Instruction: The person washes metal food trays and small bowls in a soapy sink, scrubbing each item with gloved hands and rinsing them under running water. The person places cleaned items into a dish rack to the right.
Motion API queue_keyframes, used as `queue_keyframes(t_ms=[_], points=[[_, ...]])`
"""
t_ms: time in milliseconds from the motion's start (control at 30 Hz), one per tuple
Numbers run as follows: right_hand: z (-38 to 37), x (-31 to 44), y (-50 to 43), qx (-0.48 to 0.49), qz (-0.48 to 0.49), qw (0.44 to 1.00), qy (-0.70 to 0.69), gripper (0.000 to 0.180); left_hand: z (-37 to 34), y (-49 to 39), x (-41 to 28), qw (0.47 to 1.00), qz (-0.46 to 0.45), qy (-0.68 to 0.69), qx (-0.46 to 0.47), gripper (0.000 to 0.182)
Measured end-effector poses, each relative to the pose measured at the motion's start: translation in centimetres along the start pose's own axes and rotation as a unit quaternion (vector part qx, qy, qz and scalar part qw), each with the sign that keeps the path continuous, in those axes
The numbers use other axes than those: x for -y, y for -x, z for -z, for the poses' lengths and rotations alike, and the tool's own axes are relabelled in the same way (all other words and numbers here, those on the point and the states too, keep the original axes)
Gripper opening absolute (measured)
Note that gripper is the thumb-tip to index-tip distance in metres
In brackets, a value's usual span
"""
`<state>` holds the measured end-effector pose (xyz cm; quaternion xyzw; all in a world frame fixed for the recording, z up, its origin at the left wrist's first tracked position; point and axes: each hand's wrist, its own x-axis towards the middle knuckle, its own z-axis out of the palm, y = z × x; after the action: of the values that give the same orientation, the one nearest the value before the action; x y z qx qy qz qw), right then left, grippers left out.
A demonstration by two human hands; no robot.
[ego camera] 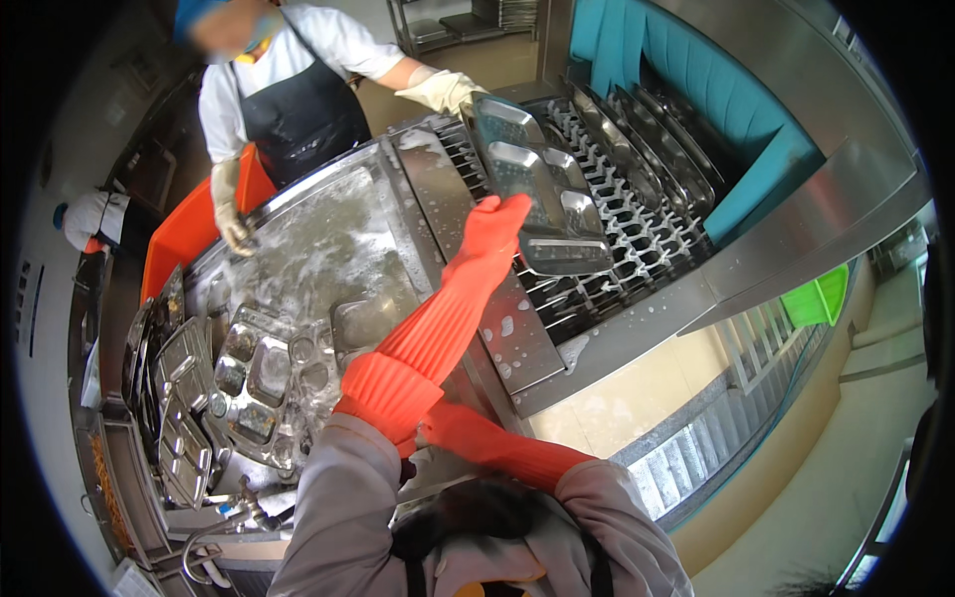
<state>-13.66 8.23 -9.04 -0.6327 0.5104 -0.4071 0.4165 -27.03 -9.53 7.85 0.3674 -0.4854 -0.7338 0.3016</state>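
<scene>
My left hand, in an orange-red rubber glove, reaches across to a steel compartment tray and closes on its near long edge. A co-worker's cream-gloved hand is at the tray's upper corner. The tray leans over the pegged conveyor of a dishwashing machine. My right hand, in a matching glove, lies low beside my left cuff; its fingers are partly hidden, and whether it holds anything does not show. To the left, more compartment trays lie in a steel sink of foamy water.
Several trays stand on the conveyor before a teal strip curtain. The co-worker stands across the sink, beside an orange bin. A tap is at lower left, a green basket at right. Another person is far left.
</scene>
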Motion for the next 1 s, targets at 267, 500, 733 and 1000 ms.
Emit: queue_keyframes(t_ms=[267, 500, 733, 1000], points=[[0.7, 0.5, -0.5, -0.001, -0.023, 1.000, -0.017, 0.033, -0.9, 1.1, -1.2, 0.973, 0.016, -0.059, 0.222, 0.052], [0.2, -0.3, 0.5, 0.040, -0.074, 0.996, -0.037, 0.033, 22.9, 8.7, 0.6, 0.858, -0.175, -0.417, -0.244, 0.056], [-3.6, -3.0, -4.1, -0.131, -0.215, 0.963, -0.095, 0.033, 29.0, 25.9, 11.1, 0.906, 0.185, -0.235, -0.301, 0.067], [-4.6, -0.2, -14.1, -0.016, 0.022, 1.000, -0.005, 0.029, 29.3, 22.6, 12.1, 0.853, 0.348, -0.352, -0.164, 0.054]])
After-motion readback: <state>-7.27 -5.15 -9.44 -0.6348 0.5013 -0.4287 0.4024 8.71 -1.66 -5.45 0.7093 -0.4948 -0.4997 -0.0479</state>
